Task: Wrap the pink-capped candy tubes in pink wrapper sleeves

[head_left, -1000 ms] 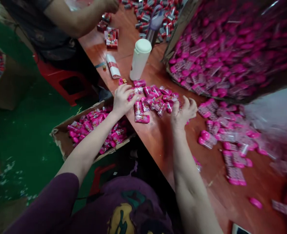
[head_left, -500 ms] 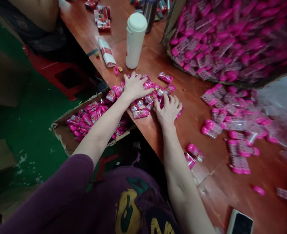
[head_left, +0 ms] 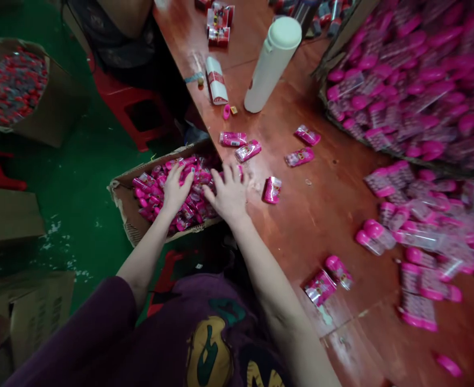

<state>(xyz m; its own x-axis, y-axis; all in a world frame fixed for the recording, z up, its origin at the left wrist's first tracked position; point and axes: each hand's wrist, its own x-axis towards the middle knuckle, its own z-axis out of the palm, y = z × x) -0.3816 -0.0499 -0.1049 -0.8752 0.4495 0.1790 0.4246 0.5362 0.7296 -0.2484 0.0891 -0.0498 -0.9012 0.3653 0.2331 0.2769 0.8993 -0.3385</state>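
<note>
We have the reddish-brown tabletop (head_left: 289, 220) running diagonally, with a big cardboard carton (head_left: 347, 40) of pink-capped clear tubes (head_left: 406, 80) at its far right; more tubes are heaped just beside it. A second carton (head_left: 65, 102), filled with red and gray pieces, sits at left, near a red stool (head_left: 118, 91). A torn-edged cardboard box (head_left: 124, 207) full of pink wrapped packs (head_left: 152, 188) is just beside the near tabletop edge. A white lidded bottle (head_left: 271, 67) stands farther back. We see the left hand (head_left: 176, 192) over the packs in that box, fingers loosely parted; the right hand (head_left: 231, 199) is at the tabletop edge, released, fingers spread, a pink pack partly hidden behind them. A folded white-and-red paper (head_left: 216, 81) lies near the bottle, several loose pink packs (head_left: 272, 190) are scattered across the tabletop, and a small pink cap (head_left: 226, 112) is just beyond.
</note>
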